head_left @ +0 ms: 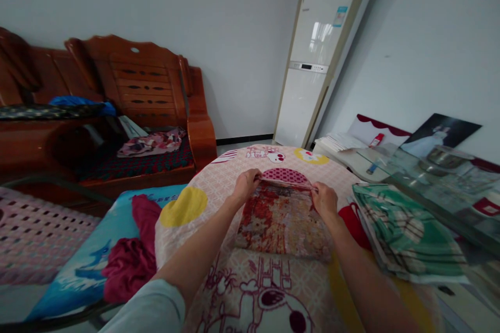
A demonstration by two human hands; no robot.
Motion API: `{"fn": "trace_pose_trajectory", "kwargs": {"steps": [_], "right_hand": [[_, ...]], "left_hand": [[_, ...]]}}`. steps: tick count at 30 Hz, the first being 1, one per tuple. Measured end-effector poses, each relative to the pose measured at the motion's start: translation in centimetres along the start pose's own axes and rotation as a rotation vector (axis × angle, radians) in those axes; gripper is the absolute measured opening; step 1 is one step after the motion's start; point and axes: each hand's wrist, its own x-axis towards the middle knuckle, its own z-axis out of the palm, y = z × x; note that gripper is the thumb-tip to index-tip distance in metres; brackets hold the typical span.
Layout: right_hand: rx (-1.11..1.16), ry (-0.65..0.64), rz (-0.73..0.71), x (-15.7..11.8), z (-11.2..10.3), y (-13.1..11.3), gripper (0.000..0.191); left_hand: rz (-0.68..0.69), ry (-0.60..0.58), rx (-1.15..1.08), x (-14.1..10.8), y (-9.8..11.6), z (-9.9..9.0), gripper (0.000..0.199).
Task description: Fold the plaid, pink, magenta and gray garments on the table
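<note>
A folded cloth (283,218) with a mottled red, brown and beige pattern lies on the round table, which is covered by a pale pink cartoon-print cover (226,276). My left hand (247,186) is closed on the far left corner of the cloth. At its far right corner, my right hand (324,199) pinches the fabric. Between the two hands the far edge is drawn straight, and several layers show there. The near edge rests flat towards me.
Folded green checked fabric (410,229) lies at the right, beside a glass shelf (414,177). On the left, crumpled magenta cloth (133,265) hangs over a blue cushion (86,265). A wooden sofa (148,88) and a tall white air conditioner (302,83) stand behind.
</note>
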Motion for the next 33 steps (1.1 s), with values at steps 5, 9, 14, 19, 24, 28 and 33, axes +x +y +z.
{"fn": "trace_pose_trajectory", "kwargs": {"steps": [5,9,14,19,24,28,33], "right_hand": [[0.038,0.05,-0.067,-4.7,-1.1,0.4,0.026],[0.107,0.106,-0.146,-8.5,-1.3,1.1,0.025],[0.162,0.197,-0.223,-12.4,-0.9,1.7,0.026],[0.148,0.172,-0.23,-14.4,-0.6,2.0,0.027],[0.132,0.077,-0.31,-15.8,-0.7,2.1,0.027],[0.126,0.027,-0.298,-15.9,-1.7,2.1,0.021],[0.264,0.231,-0.194,-12.4,-1.8,1.7,0.035]], "left_hand": [[0.053,0.011,-0.041,-4.4,1.0,-1.5,0.022],[0.098,-0.034,-0.046,-7.6,2.1,-2.8,0.021],[0.087,-0.118,0.017,-10.6,3.1,-4.1,0.019],[0.113,-0.227,0.088,-12.4,3.2,-4.0,0.014],[0.116,-0.357,0.09,-13.7,3.1,-4.4,0.011],[0.088,-0.378,0.006,-13.2,3.3,-5.3,0.034],[0.095,-0.128,-0.116,-10.1,4.4,-4.1,0.028]]}}
